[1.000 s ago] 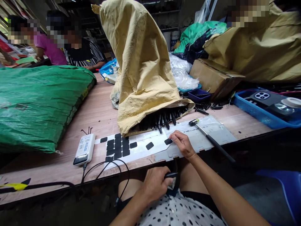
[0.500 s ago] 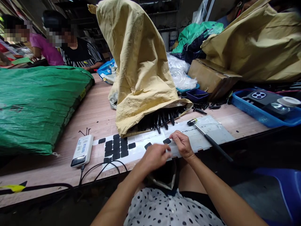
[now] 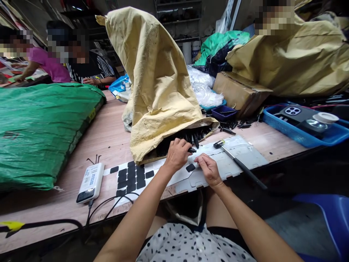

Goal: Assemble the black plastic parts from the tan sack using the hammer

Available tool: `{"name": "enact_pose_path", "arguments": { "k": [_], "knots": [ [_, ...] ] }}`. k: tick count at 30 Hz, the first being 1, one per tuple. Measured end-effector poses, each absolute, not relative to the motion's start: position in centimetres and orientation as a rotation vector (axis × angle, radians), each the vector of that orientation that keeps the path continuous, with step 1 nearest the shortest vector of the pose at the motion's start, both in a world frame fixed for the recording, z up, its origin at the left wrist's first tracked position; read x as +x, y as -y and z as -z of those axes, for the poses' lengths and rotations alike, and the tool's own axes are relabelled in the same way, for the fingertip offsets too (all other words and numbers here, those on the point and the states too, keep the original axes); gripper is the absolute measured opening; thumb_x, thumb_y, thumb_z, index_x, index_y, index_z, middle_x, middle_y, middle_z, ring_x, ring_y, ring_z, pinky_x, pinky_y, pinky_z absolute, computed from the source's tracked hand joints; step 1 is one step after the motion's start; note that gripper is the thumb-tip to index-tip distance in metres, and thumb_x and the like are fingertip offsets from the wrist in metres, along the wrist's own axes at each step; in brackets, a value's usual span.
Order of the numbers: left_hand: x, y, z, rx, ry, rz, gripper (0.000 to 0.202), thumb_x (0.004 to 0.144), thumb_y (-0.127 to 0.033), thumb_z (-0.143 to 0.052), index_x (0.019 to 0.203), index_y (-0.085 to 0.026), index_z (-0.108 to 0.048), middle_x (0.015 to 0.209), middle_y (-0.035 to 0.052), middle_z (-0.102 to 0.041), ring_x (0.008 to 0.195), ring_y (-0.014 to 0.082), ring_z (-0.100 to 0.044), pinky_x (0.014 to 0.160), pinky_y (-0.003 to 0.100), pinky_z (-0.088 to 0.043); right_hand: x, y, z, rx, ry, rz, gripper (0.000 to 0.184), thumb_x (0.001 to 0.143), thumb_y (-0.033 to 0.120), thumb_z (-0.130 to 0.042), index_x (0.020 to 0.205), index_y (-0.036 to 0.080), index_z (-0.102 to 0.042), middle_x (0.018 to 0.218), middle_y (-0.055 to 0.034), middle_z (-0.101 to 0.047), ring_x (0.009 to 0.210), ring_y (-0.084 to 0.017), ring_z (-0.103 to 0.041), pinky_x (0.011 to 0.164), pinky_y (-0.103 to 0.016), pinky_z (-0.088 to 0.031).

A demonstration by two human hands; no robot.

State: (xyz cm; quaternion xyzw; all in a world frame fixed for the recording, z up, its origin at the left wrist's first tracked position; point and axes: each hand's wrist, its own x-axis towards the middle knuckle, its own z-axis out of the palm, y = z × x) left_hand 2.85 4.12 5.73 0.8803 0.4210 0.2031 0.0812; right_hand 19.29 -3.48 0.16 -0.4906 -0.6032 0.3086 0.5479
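Observation:
My left hand (image 3: pixel 176 154) is at the mouth of a tan paper sack (image 3: pixel 155 94), its fingers closed round a slim black pen-like piece (image 3: pixel 192 150) whose end sticks out to the right. Many similar black pieces (image 3: pixel 196 140) lie inside the sack's opening. My right hand (image 3: pixel 209 170) is pinched just right of a black rounded-square patch (image 3: pixel 190 167) on the pale sheet; whatever its fingertips hold cannot be made out. More black rounded-square patches (image 3: pixel 131 177) sit in rows on a white sheet to the left.
A hammer (image 3: pixel 237 160) lies on the right of the grey board (image 3: pixel 253 153). At left are a white power bank (image 3: pixel 90 182) with cables and a big green sack (image 3: pixel 46 134). A blue tray (image 3: pixel 297 134) holds a phone and jar. Co-workers sit behind.
My left hand has moved from the table's front edge up to the sack's mouth and now grips a black pen-like piece. My right hand stays pinched in nearly the same place.

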Motion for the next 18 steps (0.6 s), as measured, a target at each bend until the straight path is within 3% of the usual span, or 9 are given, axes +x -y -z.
{"name": "enact_pose_path", "arguments": {
  "k": [6, 11, 18],
  "knots": [
    [0.6, 1.2, -3.0, 2.138, -1.313, -0.824, 0.014, 0.087, -0.024, -0.071, 0.1, -0.023, -0.067, 0.097, 0.0028, -0.067, 0.094, 0.0204, -0.06, 0.083, 0.033, -0.046, 19.0, 3.3, -0.8, -1.216, 1.428, -0.728, 0.029, 0.101, 0.042, -0.046, 0.09, 0.022, -0.064, 0.085, -0.0035, -0.06, 0.081, -0.019, -0.056, 0.077, -0.034, -0.046],
    [-0.1, 2.3, -0.4, 1.976, -1.339, -0.912, 0.016, 0.082, -0.024, -0.076, 0.096, -0.021, -0.069, 0.096, 0.0026, -0.069, 0.094, 0.0204, -0.061, 0.085, 0.033, -0.047, 18.7, 3.2, -1.1, -1.197, 1.656, -0.687, 0.026, 0.102, 0.036, -0.044, 0.095, 0.022, -0.065, 0.093, -0.0059, -0.063, 0.093, -0.021, -0.059, 0.085, -0.036, -0.046],
    [-0.3, 2.2, -0.5, 1.982, -1.282, -0.919, 0.015, 0.084, -0.025, -0.073, 0.099, -0.021, -0.071, 0.095, 0.0031, -0.07, 0.095, 0.0209, -0.062, 0.087, 0.034, -0.048, 18.7, 3.0, -0.3, -1.198, 1.838, -0.641, 0.026, 0.102, 0.031, -0.042, 0.097, 0.023, -0.066, 0.092, -0.0054, -0.064, 0.092, -0.021, -0.058, 0.086, -0.038, -0.045]
  ]
}}
